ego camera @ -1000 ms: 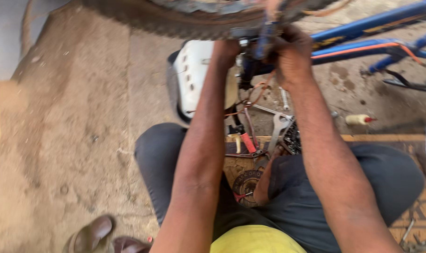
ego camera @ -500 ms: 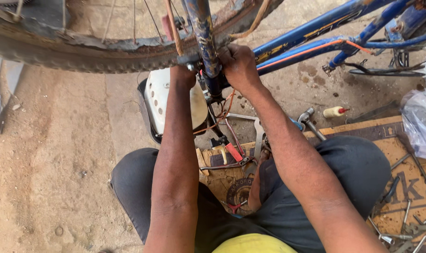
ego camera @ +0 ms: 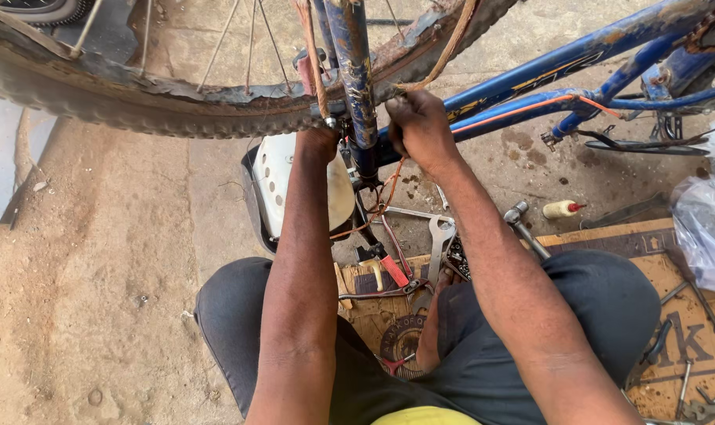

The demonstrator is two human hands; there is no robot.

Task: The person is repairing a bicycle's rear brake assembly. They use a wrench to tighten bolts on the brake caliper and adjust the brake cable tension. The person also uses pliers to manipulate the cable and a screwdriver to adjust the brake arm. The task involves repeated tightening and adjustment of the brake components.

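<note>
A blue bicycle stands in front of me, its worn tyre (ego camera: pixel 137 110) across the top and the blue fork (ego camera: pixel 356 79) running down the middle. My left hand (ego camera: pixel 318 144) reaches up to the left side of the fork, just under the tyre; its fingers are hidden behind the fork and tyre. My right hand (ego camera: pixel 420 126) is a closed fist just right of the fork, gripping a thin brown cable (ego camera: pixel 389 189) that hangs down from it. The blue frame tubes (ego camera: pixel 562 63) run off to the right.
A white perforated plastic shell (ego camera: pixel 283 185) lies below the fork. Wrenches (ego camera: pixel 438 236), red-handled pliers (ego camera: pixel 394 269), a hammer (ego camera: pixel 521 223) and a small red-tipped bottle (ego camera: pixel 560 208) sit between my knees. A cardboard mat (ego camera: pixel 688 315) and clear plastic bag (ego camera: pixel 703 220) are at right.
The view has tilted so wheel and fork sit lower and larger in the frame. Both hands stay at the fork, the right one still clenched beside it.
</note>
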